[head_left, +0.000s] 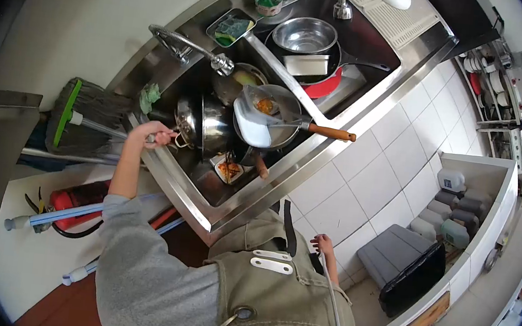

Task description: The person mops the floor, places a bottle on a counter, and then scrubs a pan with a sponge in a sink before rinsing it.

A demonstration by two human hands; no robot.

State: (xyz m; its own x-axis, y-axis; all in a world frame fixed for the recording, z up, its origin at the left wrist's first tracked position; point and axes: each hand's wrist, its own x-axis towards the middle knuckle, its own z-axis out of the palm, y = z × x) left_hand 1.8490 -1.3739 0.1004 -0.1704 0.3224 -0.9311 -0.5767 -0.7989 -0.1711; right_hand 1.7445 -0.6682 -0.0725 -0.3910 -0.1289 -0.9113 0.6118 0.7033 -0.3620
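Observation:
My left hand (pixel 156 134) reaches over the sink's left rim, its fingers closed at the loop handle of a shiny steel pot (pixel 217 126) tilted on its side. Beside the pot lies a frying pan (pixel 287 105) with a wooden handle, and a white spatula-like utensil (pixel 253 127) rests across it. A pot with yellowish residue (pixel 245 79) stands behind. Lower in the same basin is a small white dish with orange food scraps (pixel 229 170). My right hand (pixel 324 243) hangs beside my apron, away from the sink, fingers loosely apart with nothing visible in them.
The second basin (pixel 358 97) holds a steel bowl (pixel 304 35), a white rectangular container (pixel 306 65) and a dark pan. A spray faucet (pixel 222 64) hangs above the near basin. A mop (pixel 86 118) and a fire extinguisher (pixel 79 203) stand at left, a grey bin (pixel 395 255) at right.

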